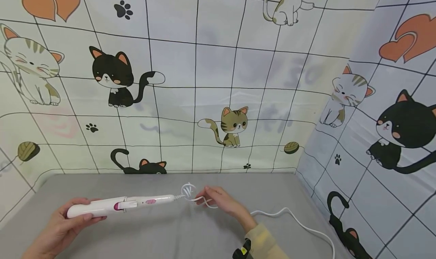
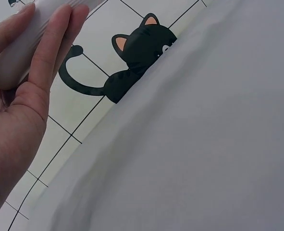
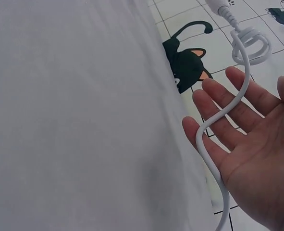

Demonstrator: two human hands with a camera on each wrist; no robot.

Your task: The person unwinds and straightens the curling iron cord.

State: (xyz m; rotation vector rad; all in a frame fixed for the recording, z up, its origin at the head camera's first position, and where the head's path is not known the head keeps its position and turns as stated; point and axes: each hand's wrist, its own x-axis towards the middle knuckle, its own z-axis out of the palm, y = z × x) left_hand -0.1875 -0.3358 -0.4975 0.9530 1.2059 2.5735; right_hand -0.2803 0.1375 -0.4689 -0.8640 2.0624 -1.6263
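My left hand [image 1: 64,225] grips the thick rounded end of a white curling iron [image 1: 112,207], thumb on the near side and fingers behind it. The iron is held nearly level over the grey surface, with a pink button on its slim handle and a small white lever mid-length. From the handle's right end runs a white cord [image 3: 242,53], wound into a small loop close to the iron. My right hand [image 3: 252,130] has its fingers spread and relaxed, palm up in the right wrist view, and the cord lies across them. In the left wrist view, fingers [image 2: 48,53] wrap the iron's end.
A grey cloth-covered table [image 1: 163,236] lies below both hands. The rest of the cord [image 1: 306,228] trails over it toward the front right. Behind and to the right hang white curtains [image 1: 177,70] with a grid and cartoon cats. A black wrist strap [image 1: 242,249] sits by the yellow sleeve [image 1: 265,242].
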